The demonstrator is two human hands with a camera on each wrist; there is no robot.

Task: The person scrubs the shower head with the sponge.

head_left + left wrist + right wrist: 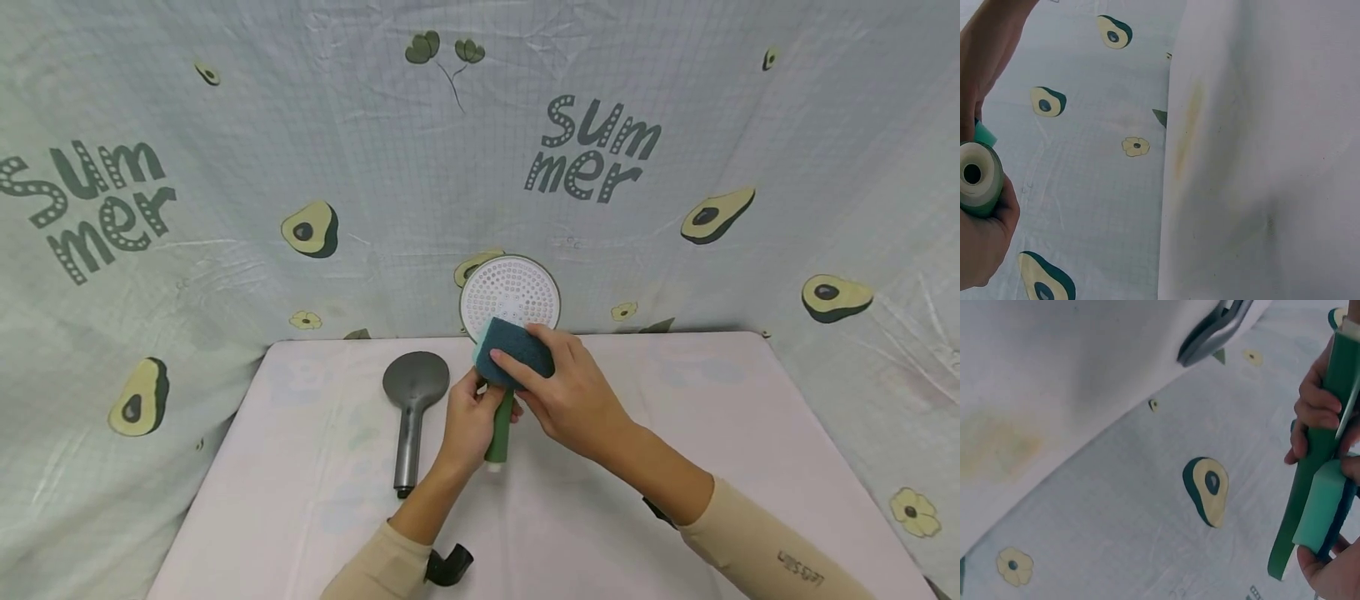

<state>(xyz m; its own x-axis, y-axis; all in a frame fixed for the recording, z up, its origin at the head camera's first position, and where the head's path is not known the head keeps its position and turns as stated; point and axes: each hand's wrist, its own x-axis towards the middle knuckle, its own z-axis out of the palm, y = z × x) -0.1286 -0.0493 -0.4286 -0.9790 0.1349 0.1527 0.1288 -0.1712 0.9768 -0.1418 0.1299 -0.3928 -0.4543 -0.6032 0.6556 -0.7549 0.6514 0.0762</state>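
A shower head (510,293) with a round white nozzle face and a green handle is held up over the table. My left hand (468,425) grips its handle, with the handle's white hollow end (972,174) facing the left wrist camera. In my right hand (573,392) is a sponge (517,352), dark blue on one side and turquoise on the other. Fingers and thumb hold the sponge by its edges. Its turquoise side (1321,503) lies against the shower head near the neck, overlapping the lower part of the white face in the head view.
A second, grey shower head (416,379) lies on the pale pink table (322,467) to the left. Behind the table hangs a cloth (420,167) printed with avocados and lettering. A black curved piece (450,567) shows beside the left sleeve.
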